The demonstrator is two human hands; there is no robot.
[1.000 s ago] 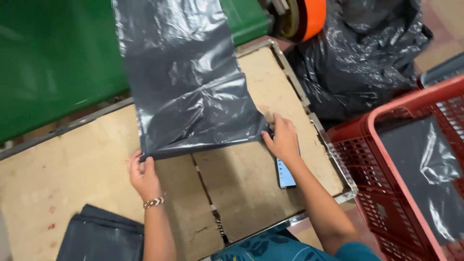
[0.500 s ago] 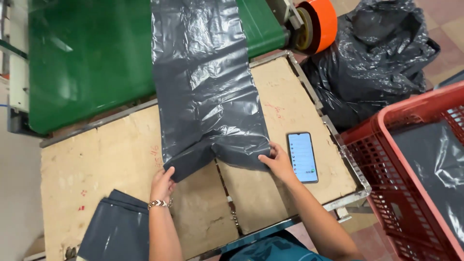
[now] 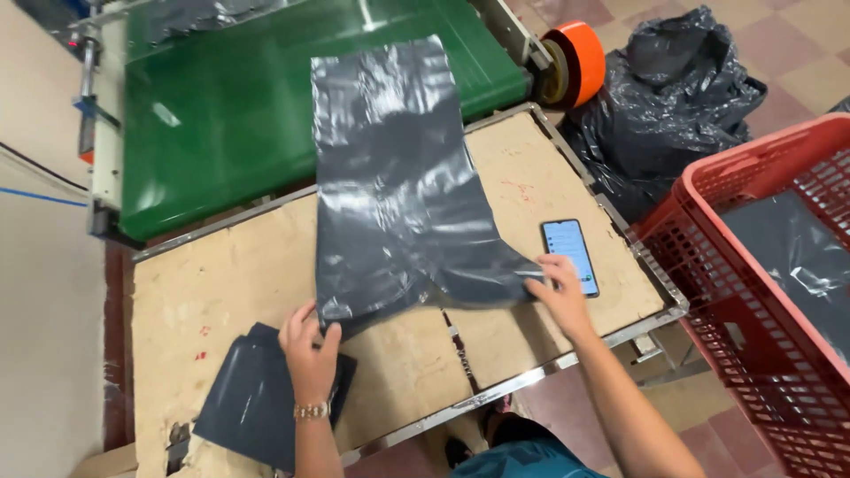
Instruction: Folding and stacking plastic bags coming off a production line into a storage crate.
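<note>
Folded grey stack (image 3: 252,394) sits nearest, under the left wrist. Left hand (image 3: 310,341) pinches the grey poly bag (image 3: 398,195) at its near-left corner, right hand (image 3: 556,292) flat on the right corner, w/ bag spread across worktop (image 3: 221,283) onto green belt (image 3: 230,115). Risk: phone (image 3: 569,255) just beside right hand could get knocked off; slick film may crease.
</note>
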